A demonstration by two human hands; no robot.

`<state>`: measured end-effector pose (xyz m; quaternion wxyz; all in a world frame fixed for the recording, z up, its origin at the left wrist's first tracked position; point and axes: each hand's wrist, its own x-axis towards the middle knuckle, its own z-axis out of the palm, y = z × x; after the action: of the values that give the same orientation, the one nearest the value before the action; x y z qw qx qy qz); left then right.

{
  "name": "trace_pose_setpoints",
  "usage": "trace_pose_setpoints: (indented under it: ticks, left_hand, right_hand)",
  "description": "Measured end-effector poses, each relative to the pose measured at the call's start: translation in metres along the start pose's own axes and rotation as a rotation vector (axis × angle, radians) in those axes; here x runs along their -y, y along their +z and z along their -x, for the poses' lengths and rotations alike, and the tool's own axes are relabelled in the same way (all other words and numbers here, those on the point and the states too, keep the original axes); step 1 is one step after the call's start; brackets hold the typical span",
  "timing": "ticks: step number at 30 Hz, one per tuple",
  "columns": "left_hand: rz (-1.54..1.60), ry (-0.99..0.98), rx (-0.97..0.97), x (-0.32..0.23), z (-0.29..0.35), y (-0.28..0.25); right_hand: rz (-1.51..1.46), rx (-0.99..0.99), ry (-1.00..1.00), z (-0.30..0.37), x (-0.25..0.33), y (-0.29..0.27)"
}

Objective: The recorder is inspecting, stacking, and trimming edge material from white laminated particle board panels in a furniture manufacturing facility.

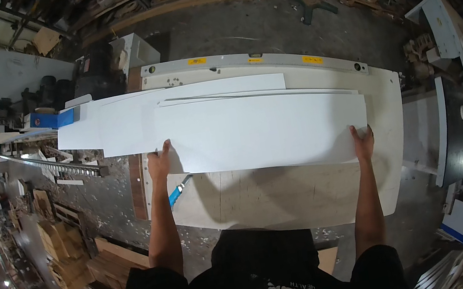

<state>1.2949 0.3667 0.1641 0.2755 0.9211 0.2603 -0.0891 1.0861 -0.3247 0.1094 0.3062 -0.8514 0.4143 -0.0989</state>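
Note:
A long white board (265,130) lies across in front of me, its near edge toward my body. My left hand (159,165) grips its left end, thumb on top, the other fingers mostly hidden. At the right end my right hand (363,143) holds the near corner, thumb also over the face. More white boards (118,117) lie under or behind it and stick out to the left. Close to my left forearm, a blue-handled tool (176,193) rests on the worktable (312,195); its kind cannot be made out.
A spirit level (285,60) lies along the table's far edge. Beyond the boards at left stands a machine with dark motors (47,92). Cardboard and wood pieces (66,249) are piled on the left floor. A dark-topped table (456,127) stands at right, and a green metal stand (306,5) beyond.

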Motion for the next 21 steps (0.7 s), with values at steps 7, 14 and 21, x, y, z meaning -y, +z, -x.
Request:
trace_pose_setpoints:
  ticks: [7,14,21]
  left_hand:
    - [0.276,-0.177,0.349,0.019,-0.028,0.011]
    - [0.451,0.58,0.637,0.03,-0.021,0.02]
    - [0.238,0.018,0.393,-0.003,0.039,-0.013]
  right_hand:
    - [0.133,-0.124,-0.778,-0.032,0.114,0.052]
    - [0.296,0.851,-0.484,-0.067,0.227,0.116]
    - [0.457,0.918,-0.499,-0.043,0.244,0.087]
